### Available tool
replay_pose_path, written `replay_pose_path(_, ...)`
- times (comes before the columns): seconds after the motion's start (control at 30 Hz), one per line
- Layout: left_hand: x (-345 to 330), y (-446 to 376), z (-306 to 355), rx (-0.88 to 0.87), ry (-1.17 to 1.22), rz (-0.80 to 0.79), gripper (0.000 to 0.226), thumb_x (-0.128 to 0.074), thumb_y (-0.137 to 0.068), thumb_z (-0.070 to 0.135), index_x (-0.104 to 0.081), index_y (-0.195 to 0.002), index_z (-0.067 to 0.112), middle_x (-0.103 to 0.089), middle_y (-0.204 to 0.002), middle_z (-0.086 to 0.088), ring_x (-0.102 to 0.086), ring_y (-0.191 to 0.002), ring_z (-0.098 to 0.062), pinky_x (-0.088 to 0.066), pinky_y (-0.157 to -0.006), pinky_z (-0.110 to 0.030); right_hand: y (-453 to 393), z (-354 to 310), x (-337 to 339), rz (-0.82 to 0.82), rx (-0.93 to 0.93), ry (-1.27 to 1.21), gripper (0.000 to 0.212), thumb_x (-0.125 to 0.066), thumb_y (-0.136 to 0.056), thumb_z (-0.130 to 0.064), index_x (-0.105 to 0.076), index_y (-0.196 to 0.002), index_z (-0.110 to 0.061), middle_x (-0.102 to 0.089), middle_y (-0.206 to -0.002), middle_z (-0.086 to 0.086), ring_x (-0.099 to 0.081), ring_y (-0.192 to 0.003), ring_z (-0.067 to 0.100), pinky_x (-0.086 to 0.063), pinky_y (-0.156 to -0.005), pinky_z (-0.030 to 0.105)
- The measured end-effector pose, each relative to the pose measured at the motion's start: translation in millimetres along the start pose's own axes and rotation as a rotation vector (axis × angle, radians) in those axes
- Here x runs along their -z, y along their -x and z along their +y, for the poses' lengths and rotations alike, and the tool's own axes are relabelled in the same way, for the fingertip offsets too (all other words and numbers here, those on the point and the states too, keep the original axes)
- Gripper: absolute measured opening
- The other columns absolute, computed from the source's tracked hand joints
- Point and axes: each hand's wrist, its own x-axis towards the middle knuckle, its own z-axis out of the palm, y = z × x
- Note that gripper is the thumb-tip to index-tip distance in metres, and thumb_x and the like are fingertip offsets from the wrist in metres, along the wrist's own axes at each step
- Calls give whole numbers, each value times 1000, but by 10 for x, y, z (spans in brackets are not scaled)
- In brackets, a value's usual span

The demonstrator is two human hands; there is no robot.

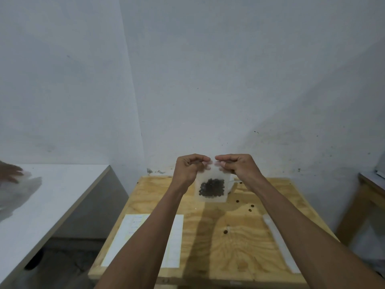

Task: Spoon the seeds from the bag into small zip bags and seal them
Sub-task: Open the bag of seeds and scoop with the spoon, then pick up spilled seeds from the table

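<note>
Two hands, mine, raised together at centre frame above the far end of the wooden table [245,243]. Left hand [188,168]: fingers curled, pinching the top edge of the small zip bag [211,184] at its left corner. Right hand [236,165]: fingers curled likewise, pinching the same top edge at its right corner; my fingertips nearly meet in the middle.

One small zip bag, clear, hanging upright below my hands, clear of the tabletop. One cluster of dark seeds [212,187] settled in its lower half.

Several loose seeds [250,210] scattered on the wood, right of centre and lower centre.

One white sheet of paper [173,240], lower left of the table, partly under my left forearm; faint writing, unreadable.

One long pale strip [280,243] lying along the table's right side; I cannot tell what it is.

One white object behind the bag, mostly hidden.

One white-topped table [54,197] at the left of frame, with another person's hand [10,172] at its far left edge, blurred.
</note>
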Motion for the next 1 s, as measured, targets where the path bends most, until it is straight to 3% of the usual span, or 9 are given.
replay_pose_path(0.17, -2, -13, -40, 24, 2, -49, 25, -62, -94, -7, -80, -93, 10, -79, -91, -2, -73, -85, -13, -60, -75, -28, 19, 36, 39, 13, -6, -14, 23, -69, -90, 6, -80, -102, -11, -80, -95, 9, -77, -89, 24, -62, -83, 29)
replay_pose_path(0.33, -13, 63, -95, 90, 38, -69, 15, -66, -96, 0, -78, -105, 0, -79, -98, -8, -77, -79, -21, -61, -63, -29, 84, 159, 9, 176, -55, -60, 16, -78, -85, 0, -82, -97, -9, -80, -88, 9, -76, -79, 23, -63, -71, 31)
replay_pose_path(0.4, -16, 94, -165, 125, -34, -63, 15, -68, -95, 0, -78, -106, -1, -77, -91, -6, -72, -68, -14, -58, -57, -26, 122, 276, -1, 188, -68, 42, 14, -81, -83, -7, -83, -95, -14, -79, -85, 4, -73, -72, 23, -63, -67, 37)
replay_pose_path(0.5, -7, 160, -366, 207, -187, -81, 12, -71, -92, -2, -79, -101, -1, -70, -65, 0, -63, -50, -14, -56, -52, -28, 215, 459, -5, 152, -136, 194, 10, -82, -84, -12, -83, -94, -14, -76, -82, 3, -66, -58, 13, -54, -48, 26)
replay_pose_path(0.57, 2, 231, -522, 262, -244, -91, 11, -71, -89, -7, -78, -97, -3, -65, -60, -6, -64, -47, -19, -58, -52, -31, 282, 607, -14, 110, -201, 248, 10, -80, -86, -10, -82, -95, -12, -73, -81, 5, -63, -53, 9, -50, -45, 23)
replay_pose_path(0.7, 12, 395, -770, 329, -353, -118, 19, -66, -86, -16, -75, -92, -1, -62, -62, -8, -61, -46, -13, -53, -51, -27, 404, 873, -57, 13, -319, 349, 18, -80, -85, -8, -80, -102, -14, -66, -77, 1, -59, -64, 18, -50, -52, 28)
replay_pose_path(0.83, 5, 469, -922, 324, -503, -130, 17, -75, -84, -7, -78, -97, 4, -60, -69, -1, -57, -54, -10, -53, -58, -25, 460, 1067, -161, 30, -340, 437, 26, -81, -83, -8, -79, -106, -22, -67, -105, 4, -66, -90, 17, -53, -71, 28)
replay_pose_path(0.93, -26, 492, -950, 262, -676, -144, 20, -79, -84, 4, -78, -103, 10, -61, -84, -2, -56, -69, -9, -46, -58, -13, 481, 1157, -242, 78, -319, 543, 27, -81, -83, -11, -79, -104, -28, -68, -113, 5, -66, -101, 19, -56, -86, 31)
replay_pose_path(1.0, -49, 488, -972, 255, -767, -177, 27, -81, -83, 9, -76, -110, 14, -64, -96, -5, -59, -83, -15, -49, -69, -20, 497, 1166, -282, 85, -310, 661, 25, -81, -84, -17, -79, -104, -32, -70, -113, 2, -67, -101, 18, -54, -83, 29)
